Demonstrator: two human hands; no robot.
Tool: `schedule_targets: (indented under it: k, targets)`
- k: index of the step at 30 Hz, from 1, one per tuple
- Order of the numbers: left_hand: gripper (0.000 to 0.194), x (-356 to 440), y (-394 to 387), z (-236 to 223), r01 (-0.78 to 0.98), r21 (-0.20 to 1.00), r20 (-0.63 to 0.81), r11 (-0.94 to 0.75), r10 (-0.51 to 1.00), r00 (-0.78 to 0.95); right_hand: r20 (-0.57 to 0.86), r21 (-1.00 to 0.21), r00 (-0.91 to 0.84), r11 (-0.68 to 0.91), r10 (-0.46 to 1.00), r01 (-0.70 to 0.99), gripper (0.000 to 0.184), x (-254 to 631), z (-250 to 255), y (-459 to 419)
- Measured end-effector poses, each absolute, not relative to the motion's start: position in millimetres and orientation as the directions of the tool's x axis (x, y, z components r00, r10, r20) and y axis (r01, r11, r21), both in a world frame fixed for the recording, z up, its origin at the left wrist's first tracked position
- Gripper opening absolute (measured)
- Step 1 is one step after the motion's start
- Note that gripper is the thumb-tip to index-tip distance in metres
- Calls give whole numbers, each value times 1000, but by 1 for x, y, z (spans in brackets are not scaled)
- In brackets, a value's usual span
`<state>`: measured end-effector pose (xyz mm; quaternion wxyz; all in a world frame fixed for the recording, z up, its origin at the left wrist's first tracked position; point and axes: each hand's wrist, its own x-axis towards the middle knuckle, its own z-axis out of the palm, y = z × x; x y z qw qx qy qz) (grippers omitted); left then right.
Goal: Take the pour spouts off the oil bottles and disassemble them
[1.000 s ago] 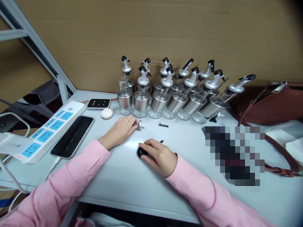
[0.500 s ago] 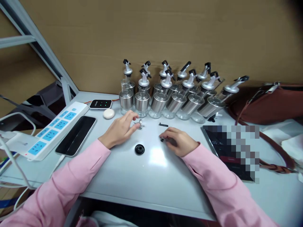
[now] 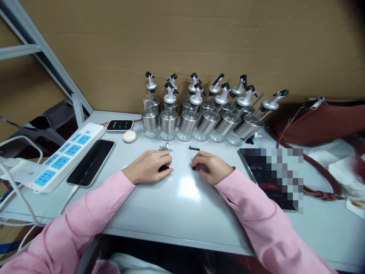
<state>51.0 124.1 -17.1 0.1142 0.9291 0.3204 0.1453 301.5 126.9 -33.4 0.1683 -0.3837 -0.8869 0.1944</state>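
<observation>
My left hand (image 3: 151, 166) is closed, its fingers and thumb around a round black stopper (image 3: 163, 168) that they mostly hide. Just beyond those fingers lies a silver pourer spout (image 3: 164, 147), on its side on the table. My right hand (image 3: 213, 167) curls with the fingertips pinched on a small black part (image 3: 194, 168), close to the tabletop; its exact shape is too small to tell. Between and beyond both hands, a thin black lever-like piece (image 3: 194, 148) rests flat.
Several glass bottles (image 3: 168, 121) with steel bands and pourer tops stand in rows at the back. On the left are a power strip (image 3: 71, 150), a phone (image 3: 91, 163), a white round case (image 3: 129, 136) and a small device (image 3: 119, 125). A tablet (image 3: 270, 180) and a brown bag (image 3: 308, 121) lie right.
My left hand has moved off the silver spout, back towards me, and closed on the black stopper, which was lying in the open on the table. My right hand has barely moved.
</observation>
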Motion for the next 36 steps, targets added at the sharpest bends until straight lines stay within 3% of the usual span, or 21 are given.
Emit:
schedule_targets:
  k: [11, 19, 28, 36]
  targets:
    - [21, 60, 126, -30, 553, 411, 237, -725, 671, 703, 137, -484, -626, 604, 768, 634, 38, 300, -34, 129]
    - [23, 60, 125, -30, 553, 395, 242, -733, 664, 708, 129, -489, -584, 564, 801, 666, 40, 299, -34, 131]
    - [33, 67, 126, -34, 558, 410, 319, -721, 687, 653, 64, -441, -372, 361, 926, 822, 37, 302, -27, 128]
    - [37, 67, 127, -35, 544, 431, 344, -720, 688, 639, 137, -347, -182, 219, 974, 912, 15, 299, -18, 127]
